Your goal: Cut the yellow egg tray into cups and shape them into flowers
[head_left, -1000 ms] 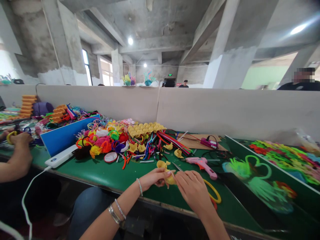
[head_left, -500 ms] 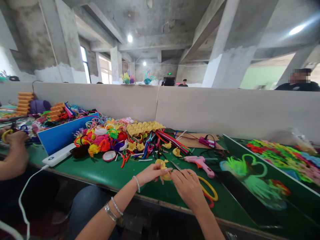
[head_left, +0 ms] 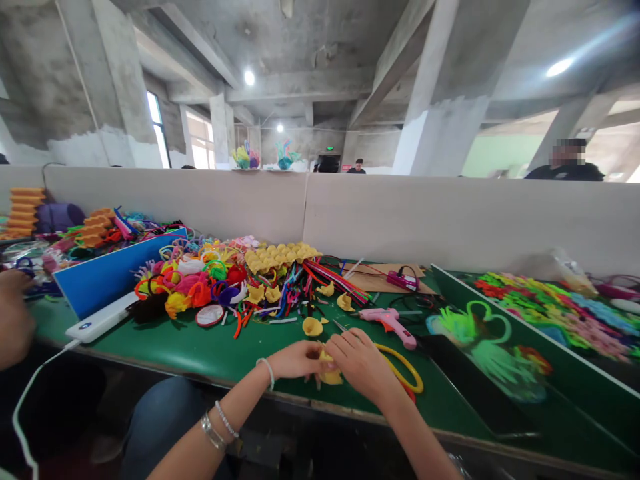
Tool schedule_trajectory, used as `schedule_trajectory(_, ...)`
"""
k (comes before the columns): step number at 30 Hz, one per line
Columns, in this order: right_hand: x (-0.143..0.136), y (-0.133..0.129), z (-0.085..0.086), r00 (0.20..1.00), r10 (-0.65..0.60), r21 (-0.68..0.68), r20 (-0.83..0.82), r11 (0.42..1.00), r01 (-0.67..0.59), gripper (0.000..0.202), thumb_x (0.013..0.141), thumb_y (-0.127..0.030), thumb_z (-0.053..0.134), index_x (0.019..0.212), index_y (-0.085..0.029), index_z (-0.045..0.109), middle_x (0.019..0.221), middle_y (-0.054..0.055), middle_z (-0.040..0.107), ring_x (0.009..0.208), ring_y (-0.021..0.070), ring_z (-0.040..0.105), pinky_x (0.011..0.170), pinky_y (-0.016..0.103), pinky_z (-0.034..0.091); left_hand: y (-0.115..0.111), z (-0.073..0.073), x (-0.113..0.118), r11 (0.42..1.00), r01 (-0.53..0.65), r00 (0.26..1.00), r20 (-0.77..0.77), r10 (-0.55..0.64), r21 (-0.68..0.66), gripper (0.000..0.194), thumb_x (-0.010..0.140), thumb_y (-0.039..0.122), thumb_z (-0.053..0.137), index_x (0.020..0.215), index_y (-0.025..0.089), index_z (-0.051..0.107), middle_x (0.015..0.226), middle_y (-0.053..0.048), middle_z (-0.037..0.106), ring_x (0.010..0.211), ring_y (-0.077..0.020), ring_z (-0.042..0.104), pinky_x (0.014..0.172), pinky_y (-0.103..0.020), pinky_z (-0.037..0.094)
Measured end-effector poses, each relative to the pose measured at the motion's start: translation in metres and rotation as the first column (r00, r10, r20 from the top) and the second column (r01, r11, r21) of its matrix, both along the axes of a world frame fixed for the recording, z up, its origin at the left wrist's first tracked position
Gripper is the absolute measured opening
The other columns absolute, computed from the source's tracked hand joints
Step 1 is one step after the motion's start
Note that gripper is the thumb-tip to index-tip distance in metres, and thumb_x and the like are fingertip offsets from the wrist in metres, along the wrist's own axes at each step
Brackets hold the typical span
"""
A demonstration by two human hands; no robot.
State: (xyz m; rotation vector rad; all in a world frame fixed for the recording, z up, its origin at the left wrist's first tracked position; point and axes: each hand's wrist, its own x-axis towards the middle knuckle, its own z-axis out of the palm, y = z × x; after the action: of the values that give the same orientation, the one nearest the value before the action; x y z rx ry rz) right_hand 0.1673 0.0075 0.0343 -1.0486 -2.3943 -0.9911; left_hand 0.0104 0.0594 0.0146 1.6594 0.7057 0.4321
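Near the table's front edge, a yellow cup-shaped piece (head_left: 330, 371) is held between both hands. The fingers of my left hand (head_left: 298, 360) are closed on its left side. My right hand (head_left: 357, 360) closes round its upper right side, beside scissors with yellow handles (head_left: 413, 375); the scissors' tip shows just behind the fingers. Another yellow cup (head_left: 313, 326) sits on the green table just beyond my hands. A pink glue gun (head_left: 390, 323) lies to the right of the scissors' tip.
A colourful heap of pipe cleaners (head_left: 200, 277) and a yellow egg tray (head_left: 283, 255) lie behind. At left are a white power strip (head_left: 103, 319), a blue board (head_left: 120, 270) and another person's arm (head_left: 14, 320). A black tablet (head_left: 475, 383) lies right.
Both hands have come slightly nearer the table's front edge with the yellow piece. A yellow cup beyond them is now in full view. The camera view has shifted right.
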Motion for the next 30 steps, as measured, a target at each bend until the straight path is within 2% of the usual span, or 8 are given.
schedule_trajectory(2, -0.001, 0.001, 0.007, 1.000, 0.019, 0.000, 0.025, 1.000, -0.019, 0.019, 0.079, -0.005, 0.042, 0.081, -0.019, 0.056, 0.072, 0.001, 0.059, 0.068, 0.0161, 0.049, 0.075, 0.032, 0.032, 0.001, -0.003, 0.003, 0.999, -0.002, 1.000, -0.006, 0.002, -0.050, 0.047, 0.064, 0.062, 0.050, 0.069, 0.015, 0.048, 0.053, 0.003, 0.051, 0.040, -0.0058, 0.040, 0.040, -0.020, 0.026)
schedule_trajectory(4, 0.000, 0.001, 0.013, 0.999, 0.035, 0.024, -0.006, 0.999, -0.035, 0.019, 0.081, -0.007, 0.040, 0.082, -0.018, 0.055, 0.075, 0.002, 0.060, 0.070, 0.0165, 0.050, 0.074, 0.031, 0.032, 0.004, -0.003, 0.002, 0.992, -0.111, 0.994, 0.018, 0.112, -0.057, 0.049, 0.064, 0.064, 0.048, 0.067, 0.016, 0.047, 0.049, 0.004, 0.049, 0.036, -0.0049, 0.036, 0.038, -0.021, 0.023)
schedule_trajectory(7, 0.003, -0.001, 0.018, 0.976, -0.018, 0.011, -0.218, 1.000, 0.021, 0.016, 0.086, -0.016, 0.038, 0.082, -0.017, 0.054, 0.078, 0.003, 0.061, 0.073, 0.0172, 0.051, 0.072, 0.031, 0.034, 0.009, 0.000, -0.002, 0.974, -0.189, 0.976, 0.083, 0.199, -0.123, 0.050, 0.065, 0.065, 0.047, 0.066, 0.015, 0.048, 0.045, 0.005, 0.046, 0.034, -0.0040, 0.031, 0.037, -0.021, 0.015)
schedule_trajectory(10, 0.002, -0.004, 0.014, 0.916, -0.128, -0.120, -0.380, 0.989, 0.088, 0.018, 0.088, -0.029, 0.039, 0.087, -0.016, 0.052, 0.083, 0.005, 0.060, 0.077, 0.0178, 0.051, 0.070, 0.030, 0.036, 0.013, 0.000, -0.004, 0.957, -0.150, 0.970, 0.151, 0.191, -0.248, 0.051, 0.068, 0.066, 0.043, 0.065, 0.015, 0.049, 0.044, 0.005, 0.041, 0.036, -0.0038, 0.029, 0.038, -0.022, 0.011)
schedule_trajectory(16, -0.007, -0.002, 0.002, 0.934, -0.118, -0.240, -0.337, 0.970, 0.036, 0.019, 0.089, -0.027, 0.038, 0.082, -0.019, 0.053, 0.087, 0.003, 0.060, 0.081, 0.0162, 0.050, 0.073, 0.030, 0.036, 0.016, -0.007, 0.000, 0.937, -0.134, 0.956, 0.207, 0.207, -0.322, 0.048, 0.068, 0.064, 0.045, 0.068, 0.016, 0.047, 0.043, 0.006, 0.040, 0.035, -0.0040, 0.028, 0.038, -0.022, 0.009)
schedule_trajectory(21, -0.007, -0.003, 0.004, 0.936, -0.140, -0.307, -0.322, 0.951, 0.036, 0.015, 0.087, -0.024, 0.043, 0.081, -0.021, 0.056, 0.090, 0.002, 0.059, 0.083, 0.0167, 0.049, 0.074, 0.030, 0.035, 0.011, -0.001, -0.001, 0.940, -0.205, 0.931, 0.242, 0.274, -0.273, 0.047, 0.072, 0.062, 0.042, 0.083, 0.016, 0.051, 0.046, 0.007, 0.040, 0.037, -0.0041, 0.031, 0.038, -0.020, 0.012)
schedule_trajectory(24, -0.006, -0.003, 0.007, 0.944, -0.148, -0.298, -0.296, 0.953, 0.056, 0.015, 0.087, -0.024, 0.044, 0.083, -0.021, 0.058, 0.092, 0.003, 0.058, 0.084, 0.0171, 0.048, 0.076, 0.031, 0.034, 0.008, 0.003, -0.003, 0.951, -0.252, 0.930, 0.226, 0.288, -0.177, 0.048, 0.069, 0.060, 0.050, 0.090, 0.017, 0.052, 0.051, 0.007, 0.045, 0.039, -0.0040, 0.037, 0.039, -0.019, 0.016)
schedule_trajectory(30, -0.003, 0.001, 0.009, 0.979, -0.115, -0.155, -0.169, 0.984, 0.089, 0.016, 0.087, -0.022, 0.042, 0.084, -0.020, 0.058, 0.085, 0.004, 0.059, 0.078, 0.0177, 0.047, 0.074, 0.032, 0.032, 0.009, 0.006, -0.005, 0.949, -0.281, 0.927, 0.216, 0.307, -0.140, 0.042, 0.066, 0.056, 0.056, 0.077, 0.016, 0.049, 0.047, 0.007, 0.046, 0.038, -0.0041, 0.038, 0.038, -0.019, 0.017)
